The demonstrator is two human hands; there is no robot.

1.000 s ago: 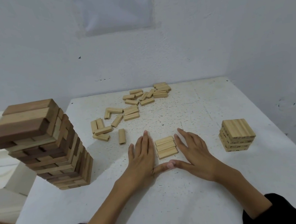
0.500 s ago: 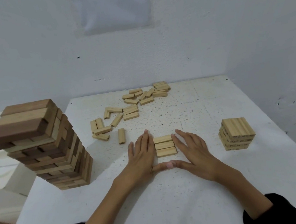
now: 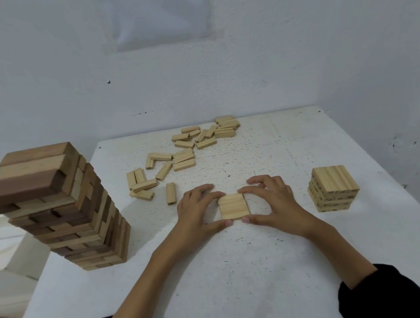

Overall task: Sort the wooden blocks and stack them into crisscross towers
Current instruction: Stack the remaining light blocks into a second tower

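Brackets the block row [image 3: 234, 206] with the left hand [image 3: 199, 211] and the right hand [image 3: 273, 201], one on each side, at the near middle of the table [image 3: 241, 272]. Curls the fingers [image 3: 204, 189] of both hands onto the far corners and sets both thumbs against the near edge, pinching the row front to back. Leaves no hand spread flat and none closed into a fist.

Reads as a squaring grip. Presses three separate pieces tight together and flush at the ends, probably to make one level base layer for a new crisscross tower. Rests the row flat on the table, not lifted.

Presents as three short, pale wooden blocks laid side by side with long sides touching. Forms a near-square slab with visible grain and two fine seams.

Matches in colour, and apparently in size, the loose blocks [image 3: 185, 156] scattered well behind, toward the far end of the table. Matches also the small tower [image 3: 334, 188] standing well apart to the right.

Differs from the large tower [image 3: 61, 208] at the left table edge, built of bigger blocks in mixed light and dark tones. Suggests sorting by size, with the small pale stock worked at centre and right.
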